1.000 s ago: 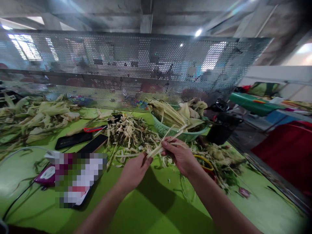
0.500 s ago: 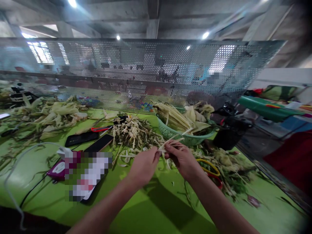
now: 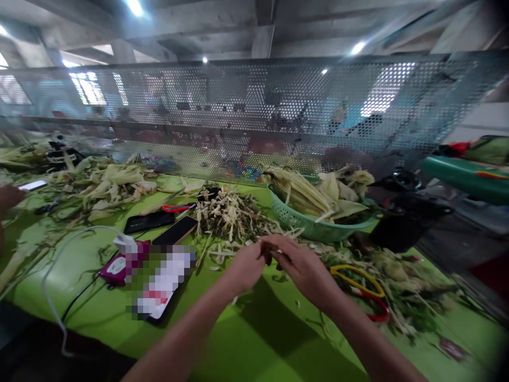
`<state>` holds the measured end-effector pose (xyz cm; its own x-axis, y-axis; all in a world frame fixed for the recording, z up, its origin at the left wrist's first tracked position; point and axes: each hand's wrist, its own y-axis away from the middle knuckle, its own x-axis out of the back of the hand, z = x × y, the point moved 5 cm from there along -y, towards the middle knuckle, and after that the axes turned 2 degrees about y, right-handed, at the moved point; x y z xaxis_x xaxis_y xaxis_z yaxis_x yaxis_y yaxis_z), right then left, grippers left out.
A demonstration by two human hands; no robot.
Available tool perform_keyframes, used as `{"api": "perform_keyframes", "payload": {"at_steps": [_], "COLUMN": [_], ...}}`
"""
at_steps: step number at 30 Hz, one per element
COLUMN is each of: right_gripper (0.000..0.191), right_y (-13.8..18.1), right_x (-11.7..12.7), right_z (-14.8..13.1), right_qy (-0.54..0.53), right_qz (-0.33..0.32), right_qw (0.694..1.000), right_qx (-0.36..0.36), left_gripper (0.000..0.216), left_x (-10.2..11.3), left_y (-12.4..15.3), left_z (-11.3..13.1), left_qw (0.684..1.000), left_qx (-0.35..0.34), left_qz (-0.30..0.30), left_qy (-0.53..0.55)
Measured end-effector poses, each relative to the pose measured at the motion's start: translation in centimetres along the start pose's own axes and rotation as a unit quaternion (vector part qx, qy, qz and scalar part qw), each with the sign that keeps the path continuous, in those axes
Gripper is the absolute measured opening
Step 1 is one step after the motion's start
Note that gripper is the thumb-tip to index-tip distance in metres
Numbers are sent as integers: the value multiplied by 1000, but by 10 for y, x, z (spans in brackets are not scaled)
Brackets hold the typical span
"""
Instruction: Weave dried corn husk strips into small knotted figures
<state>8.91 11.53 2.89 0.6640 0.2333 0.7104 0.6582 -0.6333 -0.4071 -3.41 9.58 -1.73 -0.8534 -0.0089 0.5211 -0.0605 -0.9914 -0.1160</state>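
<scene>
My left hand [image 3: 245,265] and my right hand [image 3: 306,268] meet fingertip to fingertip just above the green table [image 3: 254,339]. Both are closed in a pinch, and what they hold is hidden between the fingers. Just beyond them lies a heap of short cut husk pieces [image 3: 230,215]. Loose pale strips [image 3: 292,232] trail from there to a green plastic basket [image 3: 318,229] filled with corn husks [image 3: 302,191].
Two dark phones [image 3: 149,222] [image 3: 177,231], a purple item [image 3: 115,265] with a white cable [image 3: 59,254] and a blurred-out object lie at left. Yellow and red scissors [image 3: 360,278] lie at right. A perforated metal screen [image 3: 254,116] closes the back. Another person's hand [image 3: 8,197] shows at the left edge.
The long pale strips that stuck up from my hands no longer show. My hands have closed together and dropped slightly. The view has swung left.
</scene>
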Motion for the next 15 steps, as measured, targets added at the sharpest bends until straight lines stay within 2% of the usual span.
{"api": "perform_keyframes", "payload": {"at_steps": [5,11,15], "right_gripper": [18,18,18], "right_y": [0,0,-1], "right_x": [7,8,11], "right_z": [8,6,7], "right_qy": [75,65,41], "right_qz": [6,-7,3], "right_qw": [997,998,999], "right_qx": [-5,1,-7], "left_gripper": [35,34,31], "left_x": [10,8,3], "left_y": [8,8,9], "left_z": [7,4,1], "left_qw": [1000,998,992], "left_qx": [-15,-42,-29], "left_qz": [-8,-26,-67], "left_qy": [7,35,101]}}
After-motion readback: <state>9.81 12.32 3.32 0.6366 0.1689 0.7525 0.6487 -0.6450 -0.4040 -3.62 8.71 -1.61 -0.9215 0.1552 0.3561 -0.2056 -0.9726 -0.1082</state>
